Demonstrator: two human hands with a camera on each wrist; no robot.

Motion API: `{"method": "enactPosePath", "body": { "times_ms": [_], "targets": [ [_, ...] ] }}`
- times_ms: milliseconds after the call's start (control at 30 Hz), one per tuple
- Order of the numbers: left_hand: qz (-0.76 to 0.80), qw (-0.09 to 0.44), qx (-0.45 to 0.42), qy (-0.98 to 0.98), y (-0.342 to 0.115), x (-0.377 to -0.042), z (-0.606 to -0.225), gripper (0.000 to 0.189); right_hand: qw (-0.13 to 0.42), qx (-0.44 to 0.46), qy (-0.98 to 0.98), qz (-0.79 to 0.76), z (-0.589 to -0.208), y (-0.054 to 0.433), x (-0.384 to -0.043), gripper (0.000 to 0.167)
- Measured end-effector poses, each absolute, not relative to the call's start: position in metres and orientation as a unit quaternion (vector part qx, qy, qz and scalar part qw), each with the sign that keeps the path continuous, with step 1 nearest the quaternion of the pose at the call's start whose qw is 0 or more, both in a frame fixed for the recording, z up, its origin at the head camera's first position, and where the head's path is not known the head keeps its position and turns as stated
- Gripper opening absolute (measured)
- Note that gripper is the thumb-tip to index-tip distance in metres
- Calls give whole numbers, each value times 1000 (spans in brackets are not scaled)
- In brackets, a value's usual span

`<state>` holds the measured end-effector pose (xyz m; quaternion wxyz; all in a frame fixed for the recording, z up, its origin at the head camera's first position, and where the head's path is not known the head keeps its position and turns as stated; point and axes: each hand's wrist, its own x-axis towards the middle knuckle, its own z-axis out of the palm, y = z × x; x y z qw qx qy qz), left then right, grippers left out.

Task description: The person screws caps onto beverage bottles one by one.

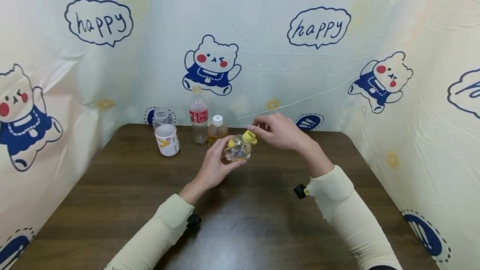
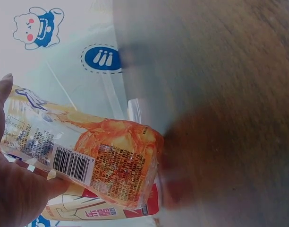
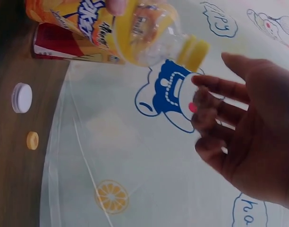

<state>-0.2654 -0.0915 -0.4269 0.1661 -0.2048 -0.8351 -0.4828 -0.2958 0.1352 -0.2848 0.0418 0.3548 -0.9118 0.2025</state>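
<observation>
My left hand grips a clear plastic bottle around its body, holding it tilted above the table. Its yellow cap sits on the neck and points up and to the right. In the left wrist view the bottle shows an orange printed label with a barcode. My right hand hovers just right of the cap, its fingers loosely bent and holding nothing. The right wrist view shows a small gap between those fingers and the yellow cap.
At the back left stand a white labelled tub, a clear jar, a red-labelled bottle and a white-capped brownish bottle. A white lid and a small yellow cap lie on the table. Printed cloth surrounds the tabletop.
</observation>
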Motion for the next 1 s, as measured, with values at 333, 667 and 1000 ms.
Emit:
{"method": "enactPosePath", "body": {
  "times_ms": [333, 667, 1000],
  "targets": [
    [-489, 151, -202, -835, -93, -265, -425, 73, -56, 428, -871, 233, -286, 134, -299, 35],
    [-480, 150, -215, -837, -90, -264, -425, 73, 61, 364, -920, 128, -293, 121, -297, 32],
    [-479, 151, -207, -839, -92, -265, -426, 74, -32, 405, -887, 222, -287, 135, -296, 41]
  ]
}}
